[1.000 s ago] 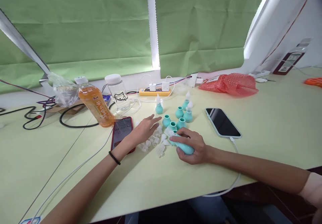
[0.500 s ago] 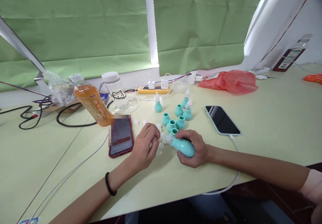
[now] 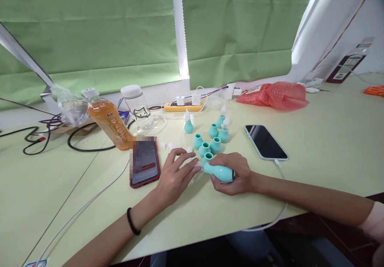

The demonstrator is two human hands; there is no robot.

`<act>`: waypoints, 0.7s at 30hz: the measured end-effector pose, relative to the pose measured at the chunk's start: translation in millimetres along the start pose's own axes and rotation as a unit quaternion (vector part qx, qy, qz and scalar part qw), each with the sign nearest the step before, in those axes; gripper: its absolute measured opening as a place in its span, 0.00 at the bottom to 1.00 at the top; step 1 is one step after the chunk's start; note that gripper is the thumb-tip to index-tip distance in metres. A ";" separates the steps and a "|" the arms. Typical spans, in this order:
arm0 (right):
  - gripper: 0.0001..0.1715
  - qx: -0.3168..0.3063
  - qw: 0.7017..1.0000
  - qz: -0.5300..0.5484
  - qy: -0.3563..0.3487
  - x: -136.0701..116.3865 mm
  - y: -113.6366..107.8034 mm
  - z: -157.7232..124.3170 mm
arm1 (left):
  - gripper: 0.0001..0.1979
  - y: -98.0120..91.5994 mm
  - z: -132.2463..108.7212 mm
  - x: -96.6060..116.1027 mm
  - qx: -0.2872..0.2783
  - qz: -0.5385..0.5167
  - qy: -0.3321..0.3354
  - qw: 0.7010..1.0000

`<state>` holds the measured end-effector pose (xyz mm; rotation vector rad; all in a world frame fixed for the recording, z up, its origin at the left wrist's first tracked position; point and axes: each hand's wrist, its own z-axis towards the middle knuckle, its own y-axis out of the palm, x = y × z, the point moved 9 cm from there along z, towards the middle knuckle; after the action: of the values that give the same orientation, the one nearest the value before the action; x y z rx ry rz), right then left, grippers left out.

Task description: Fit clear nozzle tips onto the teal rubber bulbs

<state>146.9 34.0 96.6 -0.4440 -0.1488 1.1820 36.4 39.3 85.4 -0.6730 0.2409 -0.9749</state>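
Note:
My right hand [image 3: 232, 173] is wrapped around a shiny teal squeeze bulb [image 3: 221, 173], held lying sideways with its neck pointing left. At that neck is a clear plastic nozzle [image 3: 200, 165]. My left hand [image 3: 178, 175] pinches the nozzle with its fingertips, which partly hide it. Just behind my hands stand several open teal bulbs [image 3: 205, 149], upright and mouth up. Farther back, a teal bulb with a whitish tip [image 3: 188, 126] stands alone, and two more tipped bulbs [image 3: 223, 134] are to the right. Small clear pieces [image 3: 170, 145] lie beyond my left hand.
A red-cased phone [image 3: 145, 163] lies left of my hands; another phone [image 3: 266, 142], plugged into a white cable, lies right. Behind stand an orange drink bottle [image 3: 109, 121], a clear cup [image 3: 139, 111], a yellow power strip [image 3: 183, 107] and red bubble wrap [image 3: 273, 95].
My left hand's curled fingers have stretched out to the right onto the nozzle. The teal bulb in my right hand has turned closer to level and risen slightly.

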 end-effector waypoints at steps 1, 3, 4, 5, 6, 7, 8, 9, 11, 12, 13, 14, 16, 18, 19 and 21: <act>0.15 0.003 1.000 -0.009 0.002 0.6 -0.8 0.4 | 0.13 -2.0 -0.3 -0.2 0.012 0.001 0.005 1.000; 0.14 0.004 1.000 -0.019 0.000 0.7 -1.3 1.2 | 0.13 -3.8 -0.4 -1.9 0.019 -0.008 0.003 1.000; 0.14 0.000 1.000 -0.018 -0.004 0.1 -0.7 1.5 | 0.14 -3.5 -0.2 -3.2 0.014 -0.014 -0.004 1.000; 0.14 -0.005 1.000 -0.015 -0.010 -0.8 0.3 1.8 | 0.15 -2.4 -0.1 -4.5 0.005 -0.022 -0.012 1.000; 0.15 -0.009 1.000 -0.010 -0.016 -2.0 1.0 2.0 | 0.16 -1.1 0.0 -5.1 -0.005 -0.029 -0.016 0.999; 0.15 -0.011 1.000 -0.004 -0.021 -2.9 1.4 2.1 | 0.16 0.2 0.0 -5.1 -0.015 -0.037 -0.018 0.999; 0.15 -0.012 1.000 0.000 -0.024 -3.6 1.6 2.0 | 0.17 1.0 -0.1 -4.5 -0.021 -0.044 -0.016 0.999; 0.15 -0.013 1.000 0.004 -0.027 -4.0 1.9 1.7 | 0.17 1.2 -0.3 -3.7 -0.023 -0.050 -0.013 0.998; 0.16 -0.016 0.999 0.010 -0.029 -4.1 2.6 0.7 | 0.17 1.9 -0.9 -2.5 -0.026 -0.061 -0.008 0.998; 0.16 -0.018 0.999 0.014 -0.029 -3.8 3.2 -0.1 | 0.18 2.8 -1.4 -2.1 -0.029 -0.065 -0.008 0.997; 0.16 -0.019 0.999 0.017 -0.032 -3.9 3.7 -0.9 | 0.19 4.0 -1.8 -1.8 -0.033 -0.069 -0.008 0.997; 0.16 -0.020 0.999 0.018 -0.036 -4.1 4.1 -1.9 | 0.19 5.3 -2.1 -1.3 -0.037 -0.071 -0.008 0.997; 0.16 -0.018 0.999 0.016 -0.044 -4.3 4.4 -3.8 | 0.18 6.9 -2.6 -0.6 -0.039 -0.066 -0.010 0.997; 0.16 -0.016 0.999 0.007 -0.047 -3.6 4.8 -5.6 | 0.17 6.3 -2.7 0.1 -0.028 -0.052 -0.013 0.998; 0.16 -0.017 0.999 0.001 -0.047 -3.0 5.3 -6.4 | 0.16 5.4 -2.6 0.6 -0.019 -0.044 -0.014 0.999; 0.15 -0.020 0.998 -0.012 -0.050 -2.5 6.5 -7.8 | 0.14 2.9 -2.5 2.0 0.001 -0.029 -0.013 0.999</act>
<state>143.0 31.7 87.3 -0.4165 -0.2646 1.1790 38.3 37.7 81.8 -0.6932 0.1980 -1.0214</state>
